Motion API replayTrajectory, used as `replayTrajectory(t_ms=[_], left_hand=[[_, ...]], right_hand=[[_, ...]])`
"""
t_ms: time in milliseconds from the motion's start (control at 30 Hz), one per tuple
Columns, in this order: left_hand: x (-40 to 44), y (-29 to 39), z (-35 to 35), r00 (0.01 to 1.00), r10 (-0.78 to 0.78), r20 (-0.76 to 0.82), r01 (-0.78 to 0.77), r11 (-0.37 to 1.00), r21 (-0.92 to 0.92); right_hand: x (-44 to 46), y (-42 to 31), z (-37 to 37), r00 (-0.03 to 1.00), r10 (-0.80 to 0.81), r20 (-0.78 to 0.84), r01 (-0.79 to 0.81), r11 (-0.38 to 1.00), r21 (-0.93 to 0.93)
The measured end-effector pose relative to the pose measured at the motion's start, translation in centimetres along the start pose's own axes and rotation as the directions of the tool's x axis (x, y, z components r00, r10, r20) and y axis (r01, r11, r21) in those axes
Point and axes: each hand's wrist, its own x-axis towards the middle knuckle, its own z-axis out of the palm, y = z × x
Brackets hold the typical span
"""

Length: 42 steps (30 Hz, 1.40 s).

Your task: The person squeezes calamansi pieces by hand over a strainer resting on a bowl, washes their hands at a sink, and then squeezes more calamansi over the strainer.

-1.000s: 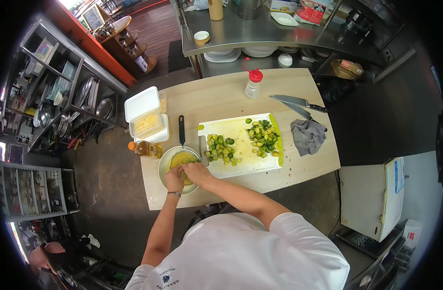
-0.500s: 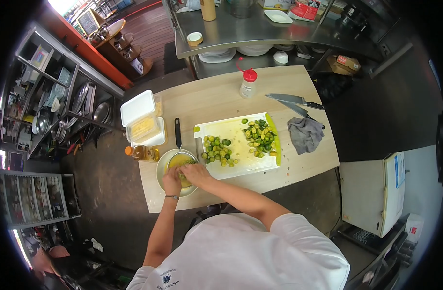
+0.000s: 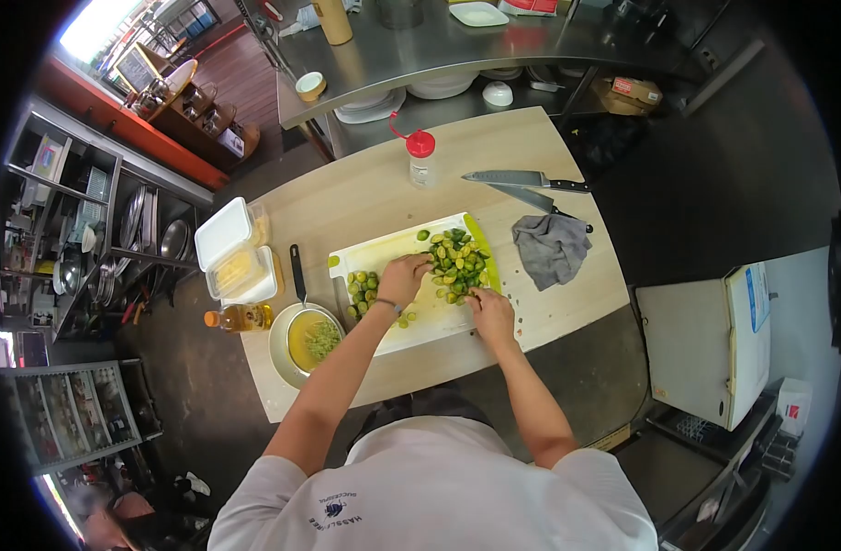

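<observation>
On the white cutting board with green ends lie two groups of cut green limes. The larger pile of limes is on the right, and a smaller group of limes is on the left. My left hand, with a band at the wrist, reaches across the board; its bent fingers meet the left edge of the large pile. At that pile's near edge, my right hand has its fingertips closed at a lime piece. A black-handled strainer sits in a bowl, with pale green pulp in it.
Left of the board are an orange-capped bottle and plastic tubs. Behind it stands a red-topped squeeze bottle. Two knives and a grey cloth lie at right. A steel counter runs along the far side.
Both hands have left the strainer and moved right to the large lime pile. The pulp in the strainer is now uncovered. The view has shifted, so the table sits further left.
</observation>
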Motion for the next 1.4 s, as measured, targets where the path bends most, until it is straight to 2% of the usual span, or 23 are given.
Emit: replayTrajectory(t_ms=[33,167,233,267,333,367,433,500,533,600,667,733,867,933,1067,1133,1167,1233,1267,1300,1333,1367,1400], left_hand=[[0.8,0.2,0.6,0.996,-0.05,0.076,0.053,0.998,-0.036],[2.8,-0.1,1.8,0.987,-0.044,0.157,0.036,0.998,0.057],[3.0,-1.3,1.4,0.999,0.019,0.045,-0.022,0.998,0.054],[3.0,-2.0,0.9,0.999,0.017,0.047,-0.02,0.998,0.059],[2.4,-3.3,-0.6,1.0,0.025,0.002,-0.025,0.976,0.215],[1.8,-4.0,-1.3,1.0,0.013,-0.003,-0.012,0.975,0.221],[1.0,-4.6,-2.6,0.98,-0.097,0.174,0.014,0.905,0.426],[0.2,-4.8,-3.1,0.97,-0.143,0.197,0.036,0.884,0.466],[-0.1,-4.6,-3.2,0.962,-0.162,0.22,0.034,0.869,0.493],[-0.7,-4.3,-3.2,0.929,-0.231,0.288,0.032,0.828,0.56],[-1.0,-4.9,-2.7,0.925,-0.241,0.295,0.042,0.834,0.551],[-1.1,-5.2,-2.4,0.924,-0.228,0.309,0.025,0.839,0.543],[-1.1,-5.0,-2.9,0.906,-0.243,0.347,0.019,0.841,0.54],[-1.2,-5.1,-3.2,0.895,-0.21,0.394,-0.039,0.842,0.537],[-1.4,-5.8,-3.1,0.911,-0.147,0.385,-0.078,0.856,0.511],[-1.7,-6.0,-3.6,0.971,-0.056,0.232,-0.028,0.94,0.341],[-2.0,-6.0,-3.9,0.972,-0.056,0.23,-0.027,0.939,0.343],[-2.7,-3.7,-5.6,0.97,-0.223,0.098,0.218,0.974,0.062],[-3.4,-3.2,-6.2,0.97,-0.225,0.096,0.22,0.974,0.062],[-4.3,-3.0,-6.8,0.936,-0.314,0.158,0.332,0.937,-0.106],[-5.3,-2.9,-7.2,0.892,-0.387,0.233,0.441,0.858,-0.263],[-6.4,-2.9,-7.1,0.891,-0.394,0.228,0.446,0.856,-0.262],[-7.5,-2.9,-6.8,0.903,-0.388,0.184,0.429,0.795,-0.43]], right_hand=[[0.4,0.3,-0.2,1.0,0.001,0.005,-0.001,1.0,0.005],[1.5,0.7,-0.6,0.999,0.038,0.023,-0.038,0.999,-0.009],[1.6,0.9,-0.6,0.998,0.047,0.029,-0.048,0.999,0.016],[1.6,1.1,-0.6,0.999,0.038,0.011,-0.039,0.998,0.058],[1.2,1.2,-0.6,1.0,0.024,0.004,-0.025,0.995,0.102],[1.0,1.0,-0.5,1.0,-0.023,0.016,0.021,0.993,0.118],[0.7,0.5,0.3,0.996,-0.081,0.03,0.076,0.987,0.14],[-0.1,-0.8,2.8,0.956,-0.222,0.193,0.2,0.972,0.126],[-0.4,-1.7,4.2,0.935,-0.296,0.195,0.289,0.955,0.067],[-0.3,-3.9,5.9,0.924,-0.315,0.217,0.301,0.949,0.095],[0.0,-5.6,6.9,0.913,-0.33,0.241,0.309,0.943,0.123],[0.7,-6.3,7.9,0.876,-0.432,0.215,0.427,0.901,0.073],[1.3,-6.7,8.7,0.838,-0.477,0.265,0.494,0.869,0.002],[1.4,-6.7,8.8,0.845,-0.392,0.364,0.435,0.9,-0.04],[1.2,-5.6,10.3,0.86,-0.418,0.294,0.425,0.904,0.042],[1.1,-5.3,10.5,0.903,-0.411,0.128,0.378,0.899,0.222],[1.2,-5.0,10.5,0.902,-0.412,0.128,0.379,0.898,0.223],[1.4,-5.0,9.8,0.932,-0.334,0.138,0.279,0.908,0.312],[1.5,-5.2,9.4,0.931,-0.336,0.14,0.281,0.907,0.313],[1.7,-6.3,7.9,0.944,-0.106,0.313,-0.057,0.882,0.468],[1.7,-7.1,7.2,0.856,0.086,0.511,-0.395,0.745,0.537],[1.5,-7.3,7.7,0.852,0.08,0.517,-0.395,0.746,0.536],[1.3,-7.5,8.4,0.85,0.067,0.523,-0.467,0.553,0.689]])
